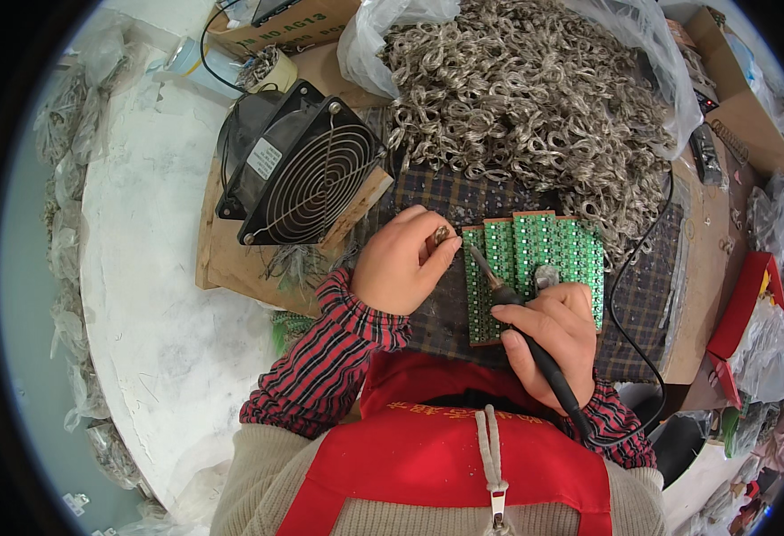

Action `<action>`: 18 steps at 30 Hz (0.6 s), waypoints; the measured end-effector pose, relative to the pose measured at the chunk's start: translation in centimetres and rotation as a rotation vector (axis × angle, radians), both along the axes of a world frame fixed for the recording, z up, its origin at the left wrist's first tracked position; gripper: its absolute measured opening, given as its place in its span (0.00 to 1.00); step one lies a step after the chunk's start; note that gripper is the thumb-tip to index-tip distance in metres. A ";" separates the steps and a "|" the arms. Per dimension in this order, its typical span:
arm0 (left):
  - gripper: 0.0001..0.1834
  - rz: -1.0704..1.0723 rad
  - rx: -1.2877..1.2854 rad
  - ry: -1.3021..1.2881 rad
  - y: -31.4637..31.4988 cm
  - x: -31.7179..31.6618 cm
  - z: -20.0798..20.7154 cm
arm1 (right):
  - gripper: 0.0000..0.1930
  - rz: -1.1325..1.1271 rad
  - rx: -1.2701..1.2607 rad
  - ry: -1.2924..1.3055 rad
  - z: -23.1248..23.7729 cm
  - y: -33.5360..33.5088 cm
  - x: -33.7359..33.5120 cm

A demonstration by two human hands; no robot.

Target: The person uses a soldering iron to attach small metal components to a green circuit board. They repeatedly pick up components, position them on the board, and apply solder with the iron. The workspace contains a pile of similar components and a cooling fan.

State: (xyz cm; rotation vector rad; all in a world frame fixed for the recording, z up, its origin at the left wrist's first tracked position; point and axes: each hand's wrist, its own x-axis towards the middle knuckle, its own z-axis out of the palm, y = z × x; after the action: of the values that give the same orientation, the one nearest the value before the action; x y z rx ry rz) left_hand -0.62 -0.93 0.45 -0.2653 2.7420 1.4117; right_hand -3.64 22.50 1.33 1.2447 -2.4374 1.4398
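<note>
My right hand [548, 335] is wrapped round the dark handle of a soldering iron [545, 366]. Its metal tip slants up and left over the left edge of several green circuit boards [535, 241], which overlap in a fanned row. My left hand [401, 263] is closed in a pinch just left of the boards. Between thumb and forefinger shows a small brownish metallic piece [441, 234], too small to name exactly. A small silvery lump [546, 275] sits over the boards by my right fingers; whether they hold it I cannot tell.
A large heap of looped silvery wire bundles [517, 89] in a clear plastic bag lies beyond the boards. A black fan [307, 170] with a round wire guard stands at the left. The iron's black cord [620, 313] curves along the right, near a red box [745, 313].
</note>
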 end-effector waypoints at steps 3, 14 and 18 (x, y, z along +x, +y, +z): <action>0.07 -0.066 -0.035 -0.011 -0.5 -0.3 0.4 | 0.14 0.001 0.005 -0.003 0.0 -0.1 0.0; 0.05 -0.250 -0.202 0.016 -1.3 -1.8 1.1 | 0.15 0.005 0.055 0.009 0.4 -0.3 -0.2; 0.07 -0.291 -0.302 -0.065 -1.1 -2.3 1.9 | 0.14 0.012 0.046 0.002 0.4 -0.2 -0.3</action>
State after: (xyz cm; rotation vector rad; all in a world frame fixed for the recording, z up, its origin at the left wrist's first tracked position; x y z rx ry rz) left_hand -2.90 -2.05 2.35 0.0765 2.7887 0.9043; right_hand -3.94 22.30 1.72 1.2714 -2.4798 1.3920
